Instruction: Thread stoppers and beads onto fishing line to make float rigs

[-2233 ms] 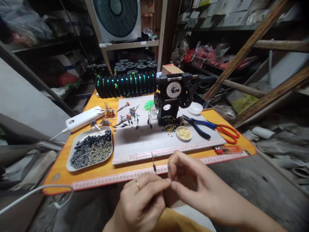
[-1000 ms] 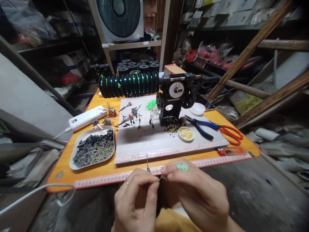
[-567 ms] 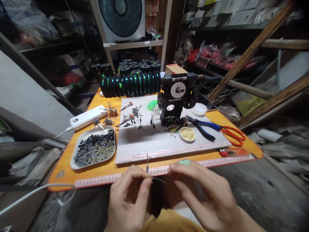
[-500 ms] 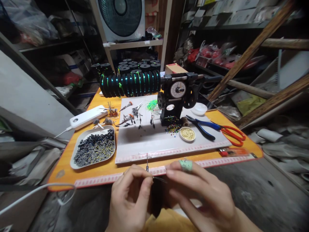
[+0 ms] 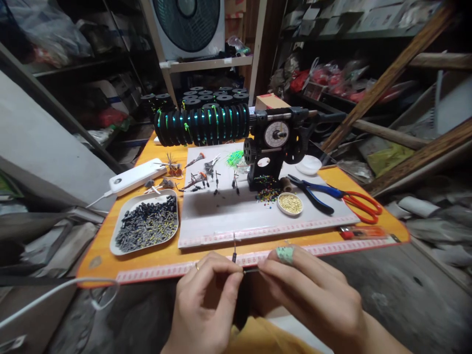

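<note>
A thin, dark string [image 5: 251,270] runs nearly flat at the bottom middle of the frame. The left hand [image 5: 206,300] curls round, thumb and finger pinching one end. The right hand [image 5: 317,290] leans in, fingers close together; I cannot tell if they pinch it.

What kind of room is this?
It looks like a small workshop or storeroom, probably for making little things by hand. There's a tray of tiny dark parts, pliers with blue and black handles, and a black machine holding a row of spools.
</note>
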